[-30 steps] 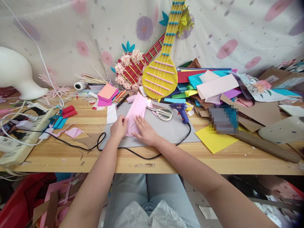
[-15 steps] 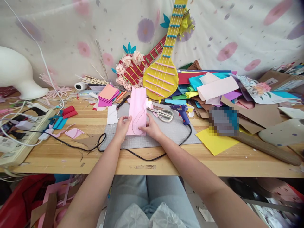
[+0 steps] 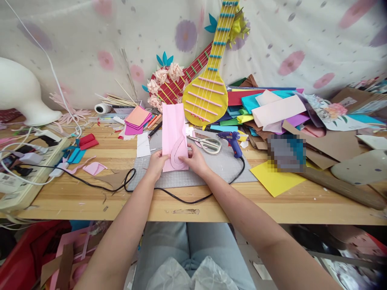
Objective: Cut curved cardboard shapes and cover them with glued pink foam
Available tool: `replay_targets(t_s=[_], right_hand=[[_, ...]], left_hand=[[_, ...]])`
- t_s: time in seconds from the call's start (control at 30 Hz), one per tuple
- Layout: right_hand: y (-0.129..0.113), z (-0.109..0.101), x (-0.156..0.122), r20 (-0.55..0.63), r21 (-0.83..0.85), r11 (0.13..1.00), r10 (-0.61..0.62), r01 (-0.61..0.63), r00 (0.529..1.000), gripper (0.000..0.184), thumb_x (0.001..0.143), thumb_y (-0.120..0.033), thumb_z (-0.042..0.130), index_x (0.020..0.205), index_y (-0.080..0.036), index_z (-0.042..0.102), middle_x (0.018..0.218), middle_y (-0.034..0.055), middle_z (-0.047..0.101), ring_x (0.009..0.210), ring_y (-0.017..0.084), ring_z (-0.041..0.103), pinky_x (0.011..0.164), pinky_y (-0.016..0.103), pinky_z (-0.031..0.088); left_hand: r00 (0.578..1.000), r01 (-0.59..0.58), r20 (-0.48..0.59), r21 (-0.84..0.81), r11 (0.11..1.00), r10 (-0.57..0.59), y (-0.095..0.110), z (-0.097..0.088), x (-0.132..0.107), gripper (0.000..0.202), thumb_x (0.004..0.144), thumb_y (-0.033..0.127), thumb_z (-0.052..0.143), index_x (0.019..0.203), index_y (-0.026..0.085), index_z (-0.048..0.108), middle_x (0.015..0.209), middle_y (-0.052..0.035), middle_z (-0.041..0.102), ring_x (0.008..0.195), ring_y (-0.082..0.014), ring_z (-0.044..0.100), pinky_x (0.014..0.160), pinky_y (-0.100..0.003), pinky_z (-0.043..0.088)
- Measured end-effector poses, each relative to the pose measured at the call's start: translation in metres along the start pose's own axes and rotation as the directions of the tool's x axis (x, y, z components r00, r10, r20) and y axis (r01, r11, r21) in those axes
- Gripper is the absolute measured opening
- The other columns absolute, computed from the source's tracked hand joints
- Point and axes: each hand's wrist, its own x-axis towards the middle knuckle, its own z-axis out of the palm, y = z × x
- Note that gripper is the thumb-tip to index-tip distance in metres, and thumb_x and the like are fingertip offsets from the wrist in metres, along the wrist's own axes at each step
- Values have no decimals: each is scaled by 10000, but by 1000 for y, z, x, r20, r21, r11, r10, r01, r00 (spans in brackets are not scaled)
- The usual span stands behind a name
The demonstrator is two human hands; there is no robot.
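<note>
A long pink sheet stands tilted up between my two hands above the grey cutting mat. On its lower right part shows a rounded outline; whether it is drawn or the edge of a separate piece I cannot tell. My left hand pinches the sheet's lower left edge. At the lower right edge, my right hand grips it with the thumb on the front, over the outline. Just right of that hand lie scissors with pale handles. Beyond them a blue glue gun rests on the mat.
A black cord loops across the table's front. At the back lean a yellow paper lute and a red one. Coloured sheets pile up at right, a power strip lies left, and a yellow sheet sits near right.
The top of the pink sheet has shifted up and slightly left, and the sheet looks more upright. Both hands keep their hold on it.
</note>
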Motion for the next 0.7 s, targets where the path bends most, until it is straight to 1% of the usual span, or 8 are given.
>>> replay_targets(t_s=[0.07,0.17,0.23,0.33,0.4,0.53,0.6,0.7], right_hand=[[-2,0,-1,24,20,999,26,-26,999,629,684,-304,670,1234,-180,392,869,60,701,749,225,672,657,384,543],[-4,0,-2,78,70,994,83,-89,993,644,625,-280,713,1187,-186,414,794,34,697,625,197,665,565,335,538],[-5,0,-2,85,103,988,110,-119,990,604,626,-259,705,1159,-192,428,746,12,688,555,175,646,529,319,531],[-9,0,-3,74,109,985,125,-133,989,556,612,-258,711,1107,-196,464,719,-3,679,536,161,634,529,309,531],[-11,-1,-3,79,120,982,138,-146,987,520,588,-263,728,1048,-198,494,673,-19,667,521,154,623,518,296,523],[-16,-3,-2,75,285,941,167,-181,983,296,593,-339,724,772,-193,538,578,-32,621,520,143,601,507,286,518],[-17,-5,-1,42,332,928,163,-168,986,285,588,-382,719,635,-190,514,543,-30,591,515,134,583,499,277,507],[-19,-8,-1,29,311,942,125,-127,992,331,551,-410,735,571,-190,489,508,-39,558,495,121,553,472,251,465]], left_hand=[[1000,-19,-14,-21,1000,19,0,0,0,368,471,332,773,752,116,673,682,-59,686,770,-239,644,719,-352,490],[999,-44,-21,-94,995,42,2,1,0,381,471,339,783,760,119,669,714,-64,694,814,-236,644,757,-359,493],[1000,-13,-4,-145,989,12,4,1,-2,388,477,338,785,773,117,669,727,-72,698,828,-241,647,762,-367,500],[998,33,63,-165,986,-23,5,2,-3,409,463,327,799,787,110,675,750,-85,704,837,-255,652,764,-387,510],[999,26,52,-165,986,-18,5,3,-4,436,422,310,820,779,105,675,750,-85,706,835,-262,654,777,-401,510],[998,-21,-65,-197,980,8,6,5,-3,464,380,284,839,771,105,666,755,-86,709,884,-266,647,827,-409,496],[998,-10,-70,-208,978,-4,8,6,-4,449,398,275,836,777,105,664,772,-96,709,914,-269,642,836,-408,496],[998,54,-32,-224,973,-62,11,5,-4,417,448,272,820,799,105,667,797,-109,710,915,-272,644,823,-409,508]])
